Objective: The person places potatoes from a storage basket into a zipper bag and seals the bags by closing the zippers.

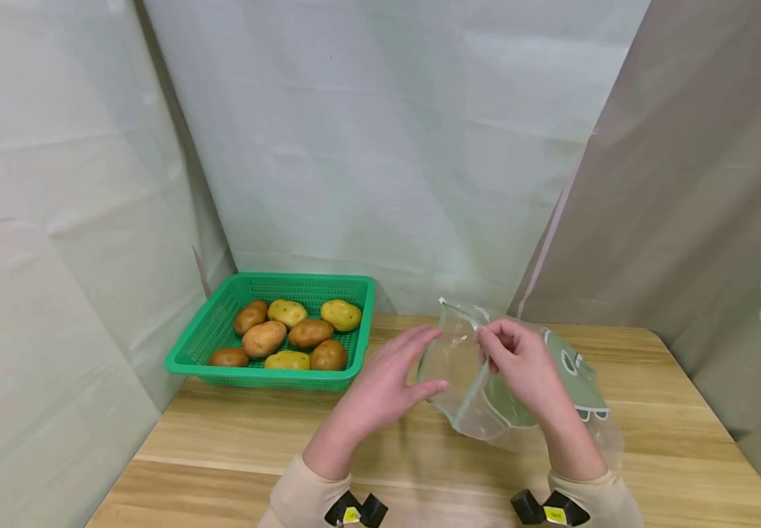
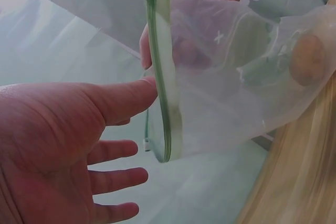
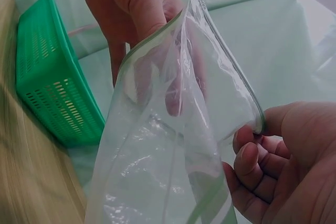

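A clear zip bag (image 1: pixel 469 367) with green print and a green-edged mouth lies over the right half of the table, its mouth gaping toward the left. My right hand (image 1: pixel 519 359) pinches the near rim of that mouth between thumb and fingers. At the mouth's left side, my left hand (image 1: pixel 387 381) has its fingers extended and spread, thumb close to the rim; whether it touches is hard to tell. Inside the bag, a brown potato (image 2: pixel 307 60) shows through the plastic in the left wrist view.
To the left, a green plastic basket (image 1: pixel 268 378) holds several brown and yellow potatoes (image 1: pixel 265 339). Pale cloth (image 1: pixel 380 147) hangs behind the wooden table (image 1: pixel 255 433) and along both sides.
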Demonstrator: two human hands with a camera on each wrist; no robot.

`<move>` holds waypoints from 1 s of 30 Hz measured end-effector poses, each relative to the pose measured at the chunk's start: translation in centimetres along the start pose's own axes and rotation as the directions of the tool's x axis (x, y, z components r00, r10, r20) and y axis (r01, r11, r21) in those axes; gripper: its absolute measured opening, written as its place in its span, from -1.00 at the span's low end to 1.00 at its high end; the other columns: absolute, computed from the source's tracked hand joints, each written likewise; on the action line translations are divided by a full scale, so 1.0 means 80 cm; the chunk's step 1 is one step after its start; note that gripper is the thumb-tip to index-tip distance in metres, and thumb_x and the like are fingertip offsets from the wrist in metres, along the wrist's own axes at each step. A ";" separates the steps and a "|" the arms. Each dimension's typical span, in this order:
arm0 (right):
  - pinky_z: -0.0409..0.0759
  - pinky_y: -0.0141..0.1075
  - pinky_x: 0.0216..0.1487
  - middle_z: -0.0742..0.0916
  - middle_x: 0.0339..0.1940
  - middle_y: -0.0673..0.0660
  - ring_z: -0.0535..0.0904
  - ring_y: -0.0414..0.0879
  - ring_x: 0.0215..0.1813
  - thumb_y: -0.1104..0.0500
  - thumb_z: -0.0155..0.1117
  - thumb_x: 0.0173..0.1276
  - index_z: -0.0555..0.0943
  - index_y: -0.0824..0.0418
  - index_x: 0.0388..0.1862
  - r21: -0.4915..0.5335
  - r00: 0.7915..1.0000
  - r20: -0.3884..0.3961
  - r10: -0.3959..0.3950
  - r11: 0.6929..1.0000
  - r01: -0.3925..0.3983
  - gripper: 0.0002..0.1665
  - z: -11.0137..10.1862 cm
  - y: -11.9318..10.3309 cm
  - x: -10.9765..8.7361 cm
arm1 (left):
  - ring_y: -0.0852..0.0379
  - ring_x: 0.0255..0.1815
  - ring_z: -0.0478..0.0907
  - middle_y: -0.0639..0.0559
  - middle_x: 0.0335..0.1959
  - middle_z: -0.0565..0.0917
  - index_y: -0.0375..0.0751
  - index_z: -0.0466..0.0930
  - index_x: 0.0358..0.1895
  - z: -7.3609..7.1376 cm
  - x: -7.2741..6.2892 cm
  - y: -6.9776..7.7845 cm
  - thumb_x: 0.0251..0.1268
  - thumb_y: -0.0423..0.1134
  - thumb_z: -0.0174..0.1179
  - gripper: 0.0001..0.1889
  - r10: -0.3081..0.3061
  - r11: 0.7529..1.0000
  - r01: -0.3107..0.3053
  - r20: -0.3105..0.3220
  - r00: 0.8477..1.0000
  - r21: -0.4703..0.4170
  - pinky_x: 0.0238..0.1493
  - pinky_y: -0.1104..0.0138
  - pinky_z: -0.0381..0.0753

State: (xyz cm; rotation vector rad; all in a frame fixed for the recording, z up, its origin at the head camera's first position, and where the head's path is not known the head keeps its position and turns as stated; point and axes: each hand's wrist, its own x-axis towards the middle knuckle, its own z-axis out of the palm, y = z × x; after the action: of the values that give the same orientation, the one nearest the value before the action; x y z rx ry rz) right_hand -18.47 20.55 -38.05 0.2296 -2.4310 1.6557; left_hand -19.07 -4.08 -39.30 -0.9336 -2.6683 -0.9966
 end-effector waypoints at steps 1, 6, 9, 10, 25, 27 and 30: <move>0.47 -0.34 -0.42 0.67 -0.47 0.13 0.55 -0.06 -0.43 0.09 0.32 0.72 0.68 0.38 -0.15 0.000 1.000 -0.001 0.004 1.000 -0.004 -0.66 0.000 0.000 0.000 | -0.14 0.66 0.35 -0.07 0.68 0.40 -0.08 0.38 0.69 -0.001 0.000 -0.001 0.48 0.01 0.51 -0.18 -0.001 1.000 0.001 -0.006 1.000 -0.001 0.61 -0.16 0.35; 0.46 -0.35 -0.43 0.67 -0.47 0.13 0.54 -0.07 -0.44 0.10 0.32 0.72 0.67 0.38 -0.16 0.006 1.000 -0.010 0.011 1.000 -0.011 -0.67 -0.002 -0.001 -0.001 | -0.10 0.69 0.32 -0.02 0.70 0.38 -0.05 0.36 0.70 -0.003 -0.002 -0.005 0.50 0.03 0.49 -0.18 -0.017 1.000 0.016 -0.030 0.999 -0.013 0.63 -0.15 0.33; 0.46 -0.35 -0.43 0.67 -0.48 0.13 0.54 -0.07 -0.44 0.11 0.33 0.72 0.67 0.37 -0.17 0.011 1.000 -0.012 0.009 1.000 -0.009 -0.68 -0.002 -0.001 -0.001 | -0.12 0.69 0.31 -0.05 0.70 0.37 -0.03 0.36 0.71 -0.007 -0.005 -0.008 0.49 0.02 0.50 -0.18 -0.032 0.999 0.031 -0.045 0.998 -0.020 0.63 -0.15 0.32; 0.46 -0.35 -0.44 0.67 -0.48 0.13 0.54 -0.07 -0.44 0.11 0.33 0.71 0.67 0.37 -0.17 0.012 1.000 -0.013 0.009 1.000 -0.009 -0.68 -0.002 -0.001 -0.001 | -0.13 0.69 0.30 -0.07 0.70 0.37 -0.03 0.36 0.71 -0.008 -0.005 -0.009 0.49 0.02 0.50 -0.17 -0.037 0.999 0.036 -0.050 0.998 -0.022 0.63 -0.16 0.32; 0.48 -0.33 -0.42 0.67 -0.47 0.13 0.55 -0.05 -0.44 0.09 0.34 0.71 0.67 0.25 -0.23 0.023 1.000 -0.012 0.006 1.000 -0.005 -0.72 -0.003 -0.002 -0.001 | -0.18 0.73 0.23 -0.13 0.72 0.33 -0.09 0.34 0.72 -0.042 -0.017 -0.032 0.47 -0.03 0.53 -0.15 -0.126 0.992 0.124 -0.116 0.985 -0.020 0.66 -0.19 0.26; 0.48 -0.34 -0.42 0.67 -0.47 0.13 0.55 -0.05 -0.44 0.09 0.34 0.71 0.67 0.25 -0.22 0.020 1.000 -0.012 0.003 1.000 -0.002 -0.71 -0.003 -0.002 -0.001 | -0.20 0.73 0.24 -0.14 0.73 0.32 -0.08 0.34 0.72 -0.046 -0.019 -0.037 0.47 -0.04 0.53 -0.15 -0.140 0.990 0.140 -0.123 0.982 -0.010 0.65 -0.21 0.27; 0.47 -0.33 -0.43 0.67 -0.48 0.12 0.55 -0.05 -0.44 0.09 0.34 0.71 0.67 0.28 -0.21 0.014 1.000 -0.012 0.000 1.000 0.000 -0.70 -0.003 -0.002 -0.001 | -0.23 0.73 0.23 -0.15 0.73 0.31 -0.09 0.33 0.72 -0.054 -0.021 -0.045 0.48 -0.05 0.53 -0.15 -0.161 0.987 0.162 -0.134 0.978 -0.001 0.64 -0.24 0.26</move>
State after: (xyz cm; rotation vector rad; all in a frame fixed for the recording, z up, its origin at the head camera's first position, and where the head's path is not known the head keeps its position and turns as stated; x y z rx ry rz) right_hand -18.37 20.72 -37.82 0.2208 -2.4109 1.6701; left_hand -20.24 -9.79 -38.52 -0.6317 -2.6666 -1.0371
